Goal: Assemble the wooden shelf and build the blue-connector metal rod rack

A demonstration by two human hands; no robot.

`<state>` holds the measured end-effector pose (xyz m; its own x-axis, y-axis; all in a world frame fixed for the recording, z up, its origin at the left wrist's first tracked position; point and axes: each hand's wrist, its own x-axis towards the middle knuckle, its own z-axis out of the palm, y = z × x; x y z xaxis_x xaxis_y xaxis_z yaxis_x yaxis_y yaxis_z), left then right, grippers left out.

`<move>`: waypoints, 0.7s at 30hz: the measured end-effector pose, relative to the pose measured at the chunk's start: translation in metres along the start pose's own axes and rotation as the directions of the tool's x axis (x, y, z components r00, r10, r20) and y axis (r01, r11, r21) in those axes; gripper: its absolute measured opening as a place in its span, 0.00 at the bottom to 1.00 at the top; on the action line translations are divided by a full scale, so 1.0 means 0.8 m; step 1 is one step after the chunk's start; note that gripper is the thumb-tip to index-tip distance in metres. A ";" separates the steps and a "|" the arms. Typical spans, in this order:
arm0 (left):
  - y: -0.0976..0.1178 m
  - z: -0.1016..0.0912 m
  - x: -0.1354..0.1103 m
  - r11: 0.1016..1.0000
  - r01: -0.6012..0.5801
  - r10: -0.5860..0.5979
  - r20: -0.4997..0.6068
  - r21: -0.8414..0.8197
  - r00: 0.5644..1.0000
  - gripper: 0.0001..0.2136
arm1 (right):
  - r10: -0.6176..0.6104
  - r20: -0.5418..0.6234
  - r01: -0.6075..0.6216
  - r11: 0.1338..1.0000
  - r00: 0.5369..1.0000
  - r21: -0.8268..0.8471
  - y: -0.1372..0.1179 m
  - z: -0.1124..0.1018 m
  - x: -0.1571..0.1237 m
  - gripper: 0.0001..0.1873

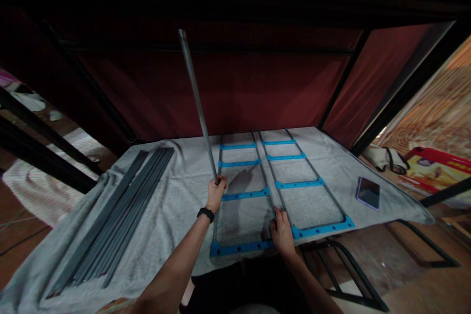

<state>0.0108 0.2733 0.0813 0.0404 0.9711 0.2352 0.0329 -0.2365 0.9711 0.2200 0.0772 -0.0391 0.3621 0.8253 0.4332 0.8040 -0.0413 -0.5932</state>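
1. Gray tube (198, 103) is leaning upright over left side of blue-barred frame (239, 248).
2. Left hand (217, 191) is gripping tube's lower end.
3. Right hand (282, 233) is touching frame's near right corner; can't tell if gripping.
4. Second frame (324, 229) is lying just right, loose tubes (121, 216) left.

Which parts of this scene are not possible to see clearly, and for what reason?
In the head view:
Held rod: lower end hidden by the left hand.
Left frame: near right corner covered by the right hand.
Red box: cut off by the right edge; print blurred.
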 end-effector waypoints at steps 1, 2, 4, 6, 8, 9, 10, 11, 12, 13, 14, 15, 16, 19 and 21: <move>0.004 -0.004 -0.002 1.000 -0.010 0.010 0.015 0.016 1.000 0.10 | -0.005 -0.002 0.005 1.000 1.000 -0.001 0.001 0.000 0.000 0.29; 0.007 -0.009 -0.004 0.999 -0.013 0.012 0.030 0.031 0.999 0.09 | -0.008 -0.006 0.008 1.000 1.000 -0.001 0.001 0.001 0.000 0.29; 0.007 -0.025 -0.010 0.998 -0.019 0.014 0.074 0.061 0.997 0.14 | -0.012 -0.013 0.012 1.000 1.000 0.001 0.002 0.001 0.000 0.29; 0.000 -0.050 -0.020 0.993 -0.039 0.025 0.124 0.110 0.992 0.20 | -0.014 -0.015 0.014 1.000 1.000 0.000 0.003 0.001 -0.001 0.29; -0.012 -0.088 -0.031 0.973 -0.056 0.029 0.123 0.224 0.992 0.17 | -0.017 -0.008 0.017 1.000 1.000 -0.008 0.004 0.001 -0.001 0.28; -0.019 -0.111 -0.037 0.947 -0.048 0.023 0.083 0.317 0.996 0.15 | -0.016 -0.003 0.016 1.000 1.000 -0.012 0.004 0.001 -0.001 0.28; -0.026 -0.136 -0.041 0.903 -0.033 0.020 0.034 0.428 0.999 0.14 | -0.015 0.002 0.015 1.000 1.000 -0.014 0.005 0.000 -0.001 0.28; -0.032 -0.163 -0.046 0.844 -0.019 0.037 -0.024 0.536 0.999 0.14 | -0.014 0.005 0.014 1.000 1.000 -0.013 0.005 0.000 -0.001 0.28; -0.036 -0.190 -0.049 0.764 -0.010 0.069 -0.066 0.645 0.995 0.14 | -0.014 0.007 0.014 1.000 1.000 -0.011 0.006 0.000 -0.002 0.28; -0.038 -0.217 -0.052 0.670 0.009 0.103 -0.104 0.742 0.989 0.15 | -0.014 0.008 0.014 1.000 1.000 -0.006 0.007 0.000 -0.002 0.27; -0.039 -0.242 -0.055 0.572 0.043 0.119 -0.135 0.819 0.984 0.16 | -0.013 0.008 0.013 1.000 1.000 -0.002 0.009 0.001 -0.002 0.27; -0.039 -0.266 -0.058 0.462 0.097 0.119 -0.171 0.882 0.978 0.17 | -0.011 0.008 0.011 1.000 1.000 0.000 0.011 0.002 -0.003 0.27; -0.037 -0.286 -0.060 0.354 0.152 0.102 -0.200 0.923 0.975 0.18 | -0.008 0.010 0.008 1.000 1.000 0.000 0.014 0.003 -0.004 0.27; -0.029 -0.326 -0.069 0.101 0.264 -0.018 -0.264 0.959 0.964 0.18 | 0.004 0.027 -0.004 1.000 1.000 -0.011 0.023 0.008 -0.006 0.27; -0.026 -0.337 -0.073 0.022 0.277 -0.091 -0.274 0.961 0.958 0.17 | 0.006 0.046 -0.005 1.000 0.999 -0.021 0.029 0.011 -0.007 0.27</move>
<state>-0.2617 0.2303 0.0584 -0.2375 0.9600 0.1485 0.9713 0.2331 0.0469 0.2326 0.0769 -0.0614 0.3449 0.8501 0.3980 0.8117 -0.0572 -0.5812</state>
